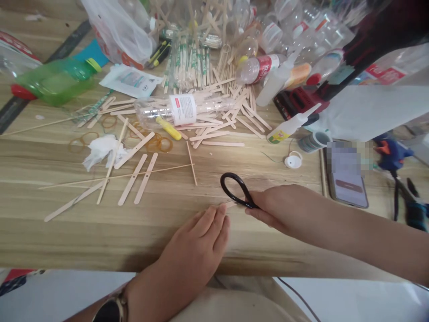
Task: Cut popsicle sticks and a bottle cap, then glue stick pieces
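Note:
My left hand (pixel 201 243) lies low at the table's front, its fingers pressed together on a small pale wooden stick (pixel 231 204). Just right of it, my right hand (pixel 271 208) is closed around a black-handled tool, whose looped handle (pixel 234 190) sticks out to the left; the rest of the tool is hidden by the fingers. The stick's end shows between the two hands. Two flat craft sticks with dark dots (pixel 132 180) lie side by side to the left, near a long thin skewer (pixel 154 171) and a short thin stick (pixel 192 163).
Behind lie a pile of craft sticks (pixel 214 134), a wrapped bottle (pixel 183 109), a yellow marker (pixel 168 128) and plastic bottles. A glue bottle (pixel 291 127), a white cap (pixel 293 160) and a phone (pixel 346 179) are at the right. A green bottle (pixel 56 80) lies far left.

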The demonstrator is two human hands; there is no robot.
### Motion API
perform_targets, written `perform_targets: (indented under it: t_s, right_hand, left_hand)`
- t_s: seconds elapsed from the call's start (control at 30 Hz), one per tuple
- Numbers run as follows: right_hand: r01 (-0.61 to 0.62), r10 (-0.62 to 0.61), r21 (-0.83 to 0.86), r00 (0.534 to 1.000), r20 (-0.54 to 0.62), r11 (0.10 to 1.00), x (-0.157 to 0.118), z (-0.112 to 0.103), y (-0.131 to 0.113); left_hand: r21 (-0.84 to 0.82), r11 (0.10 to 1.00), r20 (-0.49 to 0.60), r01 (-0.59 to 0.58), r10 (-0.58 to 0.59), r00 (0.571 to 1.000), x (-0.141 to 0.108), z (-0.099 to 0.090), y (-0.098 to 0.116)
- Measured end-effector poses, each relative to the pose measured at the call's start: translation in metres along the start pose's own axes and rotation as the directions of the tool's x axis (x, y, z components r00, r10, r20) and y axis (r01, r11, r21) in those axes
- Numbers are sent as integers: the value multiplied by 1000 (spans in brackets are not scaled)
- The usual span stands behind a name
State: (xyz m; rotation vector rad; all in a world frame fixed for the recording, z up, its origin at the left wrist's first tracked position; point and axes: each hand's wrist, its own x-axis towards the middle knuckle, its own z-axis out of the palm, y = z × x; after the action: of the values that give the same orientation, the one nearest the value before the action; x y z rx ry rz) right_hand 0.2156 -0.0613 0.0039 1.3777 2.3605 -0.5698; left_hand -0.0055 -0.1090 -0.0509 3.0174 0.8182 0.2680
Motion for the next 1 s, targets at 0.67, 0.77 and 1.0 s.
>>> perform_targets:
  t_s: [0.67,0.77,1.0]
  right_hand:
    - [74,-65,-187,996,54,980,8,-13,-5]
    - [69,-55,-191,996,77,979,10,-16,-5]
    - [42,-37,-189,999,29,981,11,-9,-5]
  left_hand:
    - [-50,998,-43,39,-41,998,-3,3,1]
    - [-65,997,-42,45,-48,998,-4,4,1]
    - [-83,995,-81,47,-54,995,-3,3,1]
